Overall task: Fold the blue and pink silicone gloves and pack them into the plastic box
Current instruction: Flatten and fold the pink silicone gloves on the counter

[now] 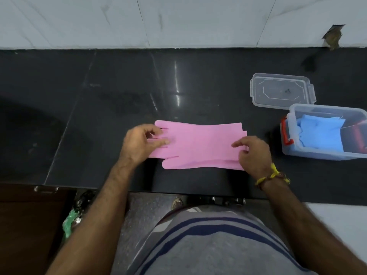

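The pink gloves (pixel 200 144) lie flat and stacked on the black counter (pixel 119 92), fingers pointing left, cuffs to the right. My left hand (pixel 142 142) pinches the glove fingers at the left end. My right hand (pixel 253 152) grips the cuff edge at the right end. The plastic box (pixel 294 153) stands at the right edge of the view, open, with the folded blue gloves (pixel 319 133) inside it. It has red latches.
The clear lid (pixel 282 90) lies upside down behind the box. A white tiled wall (pixel 178 20) rises behind the counter. The counter's front edge runs just below the gloves, with a dark cabinet (pixel 29 225) at lower left.
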